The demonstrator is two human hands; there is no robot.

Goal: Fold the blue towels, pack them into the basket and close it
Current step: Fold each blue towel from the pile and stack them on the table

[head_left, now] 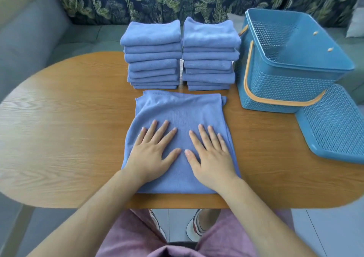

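A rounded wooden table (69, 128), seen from above, holds two piles of folded blue microfibre towels side by side at its far edge, a left stack (152, 59) and a right stack (209, 59). Each looks like about nine towels, though the squashed lower layers are hard to count. One more partly folded blue towel (181, 109) lies flat just in front of them, reaching the near edge. One open blue perforated plastic basket (285, 83) with an orange handle (248, 75) stands just right of the stacks. Its single blue perforated lid (334, 122) lies by the basket's near right corner. Two bare forearms reach forward, palms down. The left hand (152, 154) and right hand (211, 156) rest flat on the towel's near half, thumbs almost meeting, fingers straight and spread wide, pressing the cloth
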